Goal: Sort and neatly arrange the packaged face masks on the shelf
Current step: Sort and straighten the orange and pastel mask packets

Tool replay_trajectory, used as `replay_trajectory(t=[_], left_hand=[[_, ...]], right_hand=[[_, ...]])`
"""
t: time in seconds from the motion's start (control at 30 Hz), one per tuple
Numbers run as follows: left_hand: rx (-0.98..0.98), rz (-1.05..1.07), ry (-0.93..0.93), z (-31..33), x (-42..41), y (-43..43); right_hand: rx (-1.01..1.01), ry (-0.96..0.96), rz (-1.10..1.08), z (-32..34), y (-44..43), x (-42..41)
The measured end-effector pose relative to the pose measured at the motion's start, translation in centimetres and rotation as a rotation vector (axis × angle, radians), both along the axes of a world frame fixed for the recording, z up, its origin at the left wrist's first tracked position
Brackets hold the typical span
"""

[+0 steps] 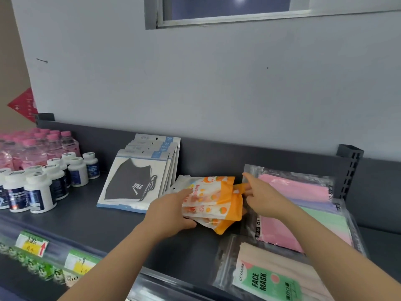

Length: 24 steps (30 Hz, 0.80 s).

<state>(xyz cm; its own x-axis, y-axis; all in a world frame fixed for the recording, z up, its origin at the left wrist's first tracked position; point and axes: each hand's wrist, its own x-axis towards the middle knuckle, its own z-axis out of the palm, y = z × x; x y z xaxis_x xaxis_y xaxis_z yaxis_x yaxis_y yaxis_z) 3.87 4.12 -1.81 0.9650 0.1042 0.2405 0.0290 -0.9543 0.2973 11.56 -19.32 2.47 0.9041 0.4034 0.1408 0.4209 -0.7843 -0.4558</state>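
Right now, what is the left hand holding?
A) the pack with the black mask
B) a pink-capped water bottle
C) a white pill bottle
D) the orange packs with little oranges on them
D: the left hand grips the stack of orange packs from its left side, fingers on top and thumb underneath.

Single head cam, wide-angle. Sits just in front of the shelf, above its front edge, facing forward and slightly down across it to the wall behind. Close in.
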Motion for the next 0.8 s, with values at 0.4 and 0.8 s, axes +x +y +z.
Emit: replay_trajectory(t=[0.4,0.8], left_hand=[[-0.028,-0.456,-0.034,-1.7,5.0,3.1],[-0.174,-0.621,-0.055,-3.9,5.4,4.7]], right_hand=[[0.617,0.396,-0.168,-0.7,-0.5,-3.4],[0.6,0.261,-0.325,-3.0,4.8,-5.0]])
